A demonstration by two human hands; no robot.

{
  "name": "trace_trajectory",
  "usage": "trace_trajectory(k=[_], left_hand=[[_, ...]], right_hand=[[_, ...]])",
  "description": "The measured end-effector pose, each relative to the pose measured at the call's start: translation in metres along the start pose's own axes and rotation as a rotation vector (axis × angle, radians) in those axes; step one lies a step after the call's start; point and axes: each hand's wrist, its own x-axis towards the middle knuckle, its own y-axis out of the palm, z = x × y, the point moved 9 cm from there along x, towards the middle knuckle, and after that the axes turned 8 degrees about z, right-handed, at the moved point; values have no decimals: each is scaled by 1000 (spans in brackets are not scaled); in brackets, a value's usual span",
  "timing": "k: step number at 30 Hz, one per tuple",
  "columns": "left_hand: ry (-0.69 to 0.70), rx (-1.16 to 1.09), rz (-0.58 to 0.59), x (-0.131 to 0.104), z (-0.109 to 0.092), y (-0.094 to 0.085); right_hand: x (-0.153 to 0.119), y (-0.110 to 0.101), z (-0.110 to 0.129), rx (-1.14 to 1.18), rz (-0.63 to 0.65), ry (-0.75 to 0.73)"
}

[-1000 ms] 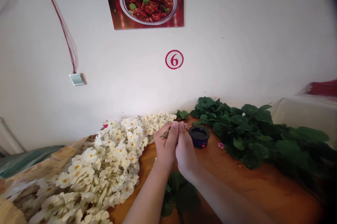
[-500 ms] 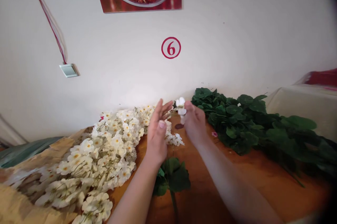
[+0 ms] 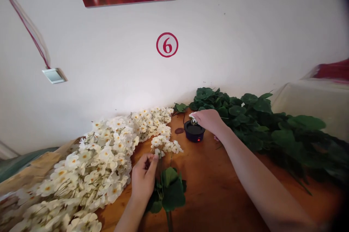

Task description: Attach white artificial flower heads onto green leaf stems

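My right hand [image 3: 208,120] is closed on a small white artificial flower [image 3: 192,117], held over a round black heating pot [image 3: 194,134] with a lit red light on its front. Flower stems point down toward the pot's dark surface; whether they touch it I cannot tell. My left hand [image 3: 144,174] pinches near a white blossom [image 3: 159,153] above a leafy green stem [image 3: 173,192] in front of me. Several white blossoms [image 3: 173,147] top that stem. The exact part between my left fingertips is hidden.
A long heap of white flowers [image 3: 109,159] covers the table's left side, beside brown paper [image 3: 40,168]. Green leaf stems [image 3: 245,123] are piled at the right. The wooden table [image 3: 212,184] meets a white wall [image 3: 109,61] behind.
My right hand has moved away from my left, bringing its flower over the black pot. My left hand has come down to the leafy stem and closed its fingers. The view has shifted slightly.
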Motion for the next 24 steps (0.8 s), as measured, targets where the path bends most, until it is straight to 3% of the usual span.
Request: trace_trajectory(k=[4, 15, 20, 24], left_hand=[[-9, 30, 2, -1, 1, -4], [-66, 62, -6, -3, 9, -9], [-75, 70, -12, -3, 8, -12], [-64, 151, 35, -1, 4, -10]], right_hand=[[11, 20, 6, -16, 92, -15], [17, 46, 18, -64, 186, -25], [16, 44, 18, -65, 199, -12], [12, 27, 11, -50, 158, 17]])
